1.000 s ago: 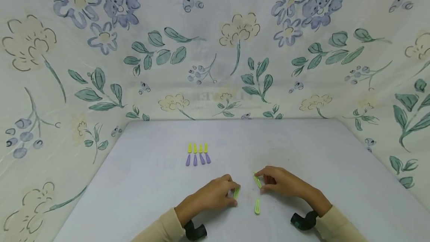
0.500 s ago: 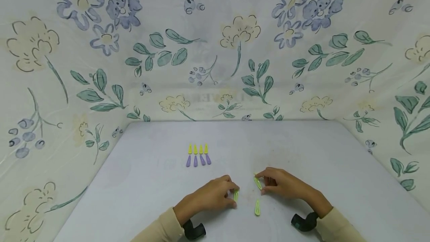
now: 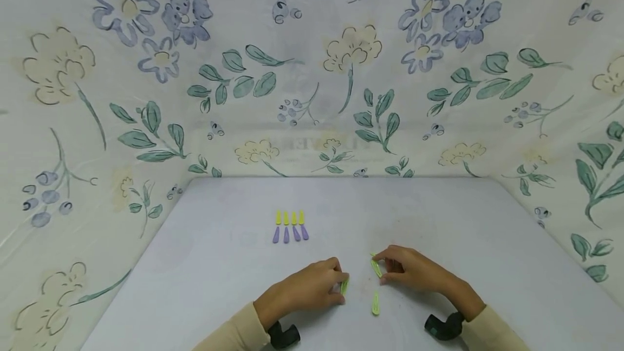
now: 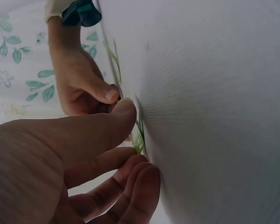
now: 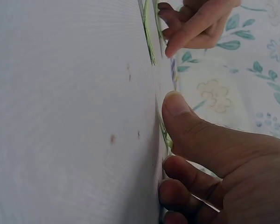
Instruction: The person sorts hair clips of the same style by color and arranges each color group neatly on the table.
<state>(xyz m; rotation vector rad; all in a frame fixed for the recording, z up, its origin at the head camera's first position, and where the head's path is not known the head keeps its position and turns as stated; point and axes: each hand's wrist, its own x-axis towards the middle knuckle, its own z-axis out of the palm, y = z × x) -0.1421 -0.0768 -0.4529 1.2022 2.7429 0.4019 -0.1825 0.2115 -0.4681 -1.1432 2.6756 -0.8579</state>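
Observation:
My left hand [image 3: 312, 288] is low over the white table, pinching a light green snap hair clip [image 3: 344, 286] between thumb and fingers. Across from it, my right hand [image 3: 414, 270] pinches a second light green hair clip [image 3: 376, 267] that stands at a slant at the table surface. A third light green hair clip [image 3: 375, 305] lies between the hands, nearer to me. In the left wrist view, the thumb and fingers partly cover the left clip [image 4: 139, 137]. Only part of the right clip [image 5: 164, 130] shows beside the thumb in the right wrist view.
Farther back, left of the hands, several yellow hair clips [image 3: 286, 218] lie in a row with several purple hair clips [image 3: 286, 234] just below them. A flower-patterned cloth [image 3: 312, 85] rises behind the table [image 3: 439, 215] and along its sides.
The head view has shifted slightly, so everything sits a little lower and to the right in it. Both hands keep hold of their green hair clips in nearly the same places.

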